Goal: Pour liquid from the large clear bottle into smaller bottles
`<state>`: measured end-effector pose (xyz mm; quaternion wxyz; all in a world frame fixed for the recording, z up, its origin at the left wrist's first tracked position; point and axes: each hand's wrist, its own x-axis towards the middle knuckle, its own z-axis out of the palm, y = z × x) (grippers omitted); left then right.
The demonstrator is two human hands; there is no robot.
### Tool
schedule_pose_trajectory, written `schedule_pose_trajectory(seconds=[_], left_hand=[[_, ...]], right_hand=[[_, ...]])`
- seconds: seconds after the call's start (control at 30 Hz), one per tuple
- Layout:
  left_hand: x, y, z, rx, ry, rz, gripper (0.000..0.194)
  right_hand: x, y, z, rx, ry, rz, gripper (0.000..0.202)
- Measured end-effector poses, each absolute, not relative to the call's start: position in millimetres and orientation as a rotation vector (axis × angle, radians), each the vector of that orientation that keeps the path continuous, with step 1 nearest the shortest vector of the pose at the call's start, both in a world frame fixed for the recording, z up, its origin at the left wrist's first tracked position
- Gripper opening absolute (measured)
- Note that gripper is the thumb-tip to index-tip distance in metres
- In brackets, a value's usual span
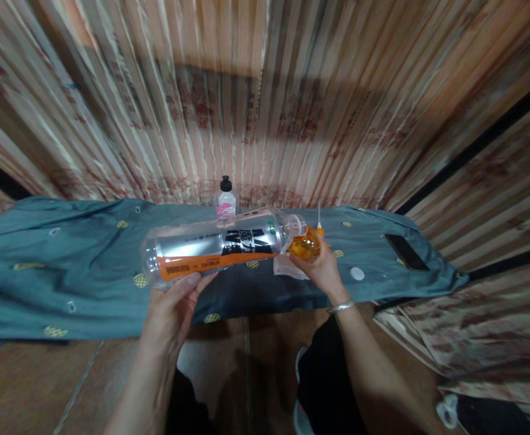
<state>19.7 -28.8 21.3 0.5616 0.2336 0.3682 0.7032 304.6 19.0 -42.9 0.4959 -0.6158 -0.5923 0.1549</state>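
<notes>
My left hand [178, 300] is wrapped under a large clear plastic bottle [217, 241] with a silver, black and orange label. The bottle lies almost level, its mouth pointing right. In my right hand [321, 270] is a small clear container [307, 243] with amber liquid inside. The bottle's mouth meets or overlaps the container's upper left side; I cannot tell whether they touch. Below the container, partly hidden by my right hand, lies a pale, see-through flat packet [287, 267]. A white round lid [357, 273] rests to the right of my right hand.
A teal cloth [96, 266] with yellow patterns covers the narrow table. Behind the big bottle stands a clear bottle [226, 202] with a black cap and pink label. An orange-based thin white nozzle [319, 217] pokes up behind my right hand. A black phone [405, 252] lies right. Striped curtains [255, 109] hang behind.
</notes>
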Motion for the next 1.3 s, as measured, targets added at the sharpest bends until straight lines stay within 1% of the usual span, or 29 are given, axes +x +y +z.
schedule_pose_trajectory(seconds=[0.13,0.33,0.67,0.87,1.2,1.3], left_hand=[[20.4,-29.4,22.7,0.543,0.866,1.649,0.049],[20.4,-30.0,23.3,0.538,0.852,1.649,0.046],[18.0,-30.0,19.2,0.592,0.890,1.651,0.046],[18.4,-30.3,19.8,0.603,0.890,1.646,0.042],[18.1,-31.0,22.9,0.571,0.914,1.648,0.047],[17.5,-30.9,21.5,0.581,0.907,1.644,0.042]], right_hand=[[304.7,19.1,-43.3,-1.503,-1.437,0.367,0.077],[305.0,18.5,-43.2,-1.498,-1.450,0.356,0.076],[305.2,18.7,-42.9,-1.496,-1.451,0.363,0.076],[305.3,18.5,-42.0,-1.501,-1.454,0.367,0.078],[304.7,20.5,-44.1,-1.483,-1.443,0.365,0.078],[305.3,20.5,-45.0,-1.489,-1.450,0.361,0.077]])
